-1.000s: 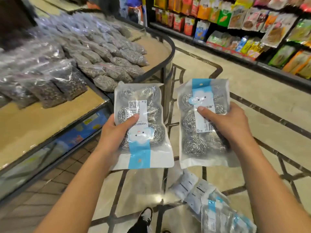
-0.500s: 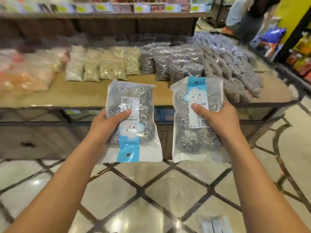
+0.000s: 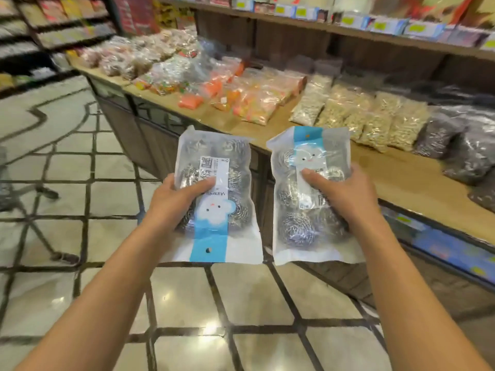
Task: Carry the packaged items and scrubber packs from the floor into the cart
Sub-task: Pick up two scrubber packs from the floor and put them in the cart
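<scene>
My left hand grips a clear scrubber pack of steel-wool balls with a blue strip and a cloud face, its header end pointing toward me. My right hand grips a second scrubber pack, its blue header pointing away from me. Both packs are held flat at chest height, side by side, above the tiled floor. No cart is recognisable in this view, and no packs lie on the visible floor.
A wooden display table with bagged snacks, nuts and dark goods runs from the upper left to the right, close ahead. Shelving stands behind it. A blurred dark frame sits on the floor at the left. Tiled floor spreads left and below.
My view has swung left along the display table; the packs on the floor and the rounded table end have left the frame. Both hands keep their packs in the same grip.
</scene>
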### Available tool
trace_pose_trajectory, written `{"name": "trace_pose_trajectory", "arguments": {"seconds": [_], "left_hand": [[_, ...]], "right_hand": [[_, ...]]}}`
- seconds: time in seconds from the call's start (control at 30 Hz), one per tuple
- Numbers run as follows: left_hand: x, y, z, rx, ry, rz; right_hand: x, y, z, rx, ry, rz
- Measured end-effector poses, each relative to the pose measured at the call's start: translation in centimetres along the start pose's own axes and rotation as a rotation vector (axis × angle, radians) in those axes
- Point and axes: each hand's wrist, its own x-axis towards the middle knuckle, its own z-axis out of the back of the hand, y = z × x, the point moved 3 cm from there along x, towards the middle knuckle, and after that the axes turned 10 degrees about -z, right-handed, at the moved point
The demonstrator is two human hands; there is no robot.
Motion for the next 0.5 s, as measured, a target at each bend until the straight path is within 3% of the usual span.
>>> {"name": "trace_pose_trajectory", "arguments": {"seconds": [0.3,0.5], "left_hand": [[5.8,-1.0,16.0,-0.173,-0.274,0.055],[12.1,-0.7,23.3,-0.14,-0.43,0.061]], "right_hand": [[3.1,8.8,-21.4,-0.09,0.271,0.104],[7.9,13.5,-34.6,-0.131,0.41,0.167]]}}
